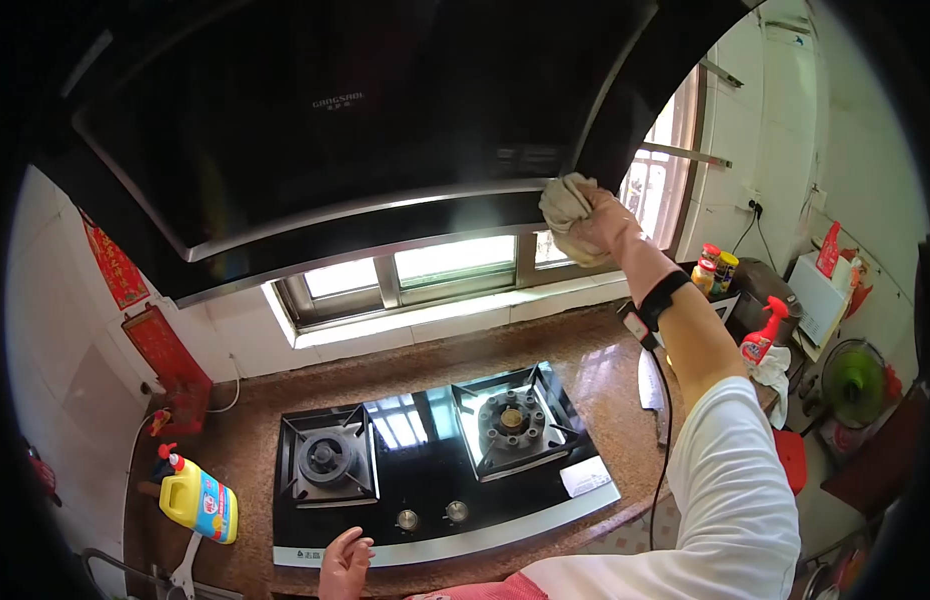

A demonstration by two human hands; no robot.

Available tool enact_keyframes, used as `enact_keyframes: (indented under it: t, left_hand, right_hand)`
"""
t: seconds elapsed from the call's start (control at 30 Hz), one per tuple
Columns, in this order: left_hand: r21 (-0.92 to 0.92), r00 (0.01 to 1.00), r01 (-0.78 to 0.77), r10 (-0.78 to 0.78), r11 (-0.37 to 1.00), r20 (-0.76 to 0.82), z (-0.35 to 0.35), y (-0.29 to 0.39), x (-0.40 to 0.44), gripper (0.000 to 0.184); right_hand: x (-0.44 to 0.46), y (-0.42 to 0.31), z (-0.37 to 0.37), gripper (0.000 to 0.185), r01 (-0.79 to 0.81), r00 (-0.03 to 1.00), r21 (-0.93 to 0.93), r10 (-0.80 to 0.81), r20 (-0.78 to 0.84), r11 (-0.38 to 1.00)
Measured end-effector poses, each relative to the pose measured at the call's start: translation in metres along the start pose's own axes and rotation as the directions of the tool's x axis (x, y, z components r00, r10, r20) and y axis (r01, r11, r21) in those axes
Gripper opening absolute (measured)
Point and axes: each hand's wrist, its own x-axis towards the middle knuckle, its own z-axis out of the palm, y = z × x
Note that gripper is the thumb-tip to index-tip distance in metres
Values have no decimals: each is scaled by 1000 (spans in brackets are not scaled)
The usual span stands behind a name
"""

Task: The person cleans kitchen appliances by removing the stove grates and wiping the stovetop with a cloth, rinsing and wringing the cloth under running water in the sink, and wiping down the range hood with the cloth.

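Note:
My right hand [611, 222] is raised and closed around a crumpled beige cloth [567, 205]. The cloth presses against the lower right edge of the black range hood [365, 222]. A black band circles my right wrist, and a cable hangs from it. Low in the view, my left hand [345, 566] is by the front edge of the gas stove [425, 440]. Its fingers are loosely bent and apart, with nothing held. Two burners with square grates and two knobs show on the stove's black glass top.
A yellow jug with a red pump [199, 500] stands on the brown countertop [247, 440] at left. At right are a red spray bottle [763, 332], several jars [713, 268] and a green fan [853, 384]. A window [455, 262] lies behind the stove.

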Motion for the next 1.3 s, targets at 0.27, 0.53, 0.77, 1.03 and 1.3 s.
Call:
enact_keyframes:
  t: [0.27, 0.53, 0.77, 1.03, 1.3]
  left_hand:
    - [-338, 943, 15, 98, 941, 316, 46, 53, 33, 63]
    - [-833, 878, 210, 277, 512, 392, 141, 89, 75, 48]
    - [-819, 859, 117, 357, 562, 368, 140, 99, 75, 44]
    - [-805, 818, 229, 339, 548, 464, 149, 117, 69, 49]
    - [-621, 563, 741, 267, 257, 782, 150, 114, 68, 56]
  right_hand:
    - [-128, -54, 38, 73, -34, 916, 632, -229, 330, 775]
    - [-223, -75, 93, 85, 62, 405, 614, -582, 705, 787]
    - [-245, -43, 69, 53, -403, 614, 631, -315, 724, 663]
    - [-258, -53, 39, 29, -234, 804, 624, -213, 556, 745]
    - [-256, -88, -11, 21, 347, 838, -75, -274, 471, 935]
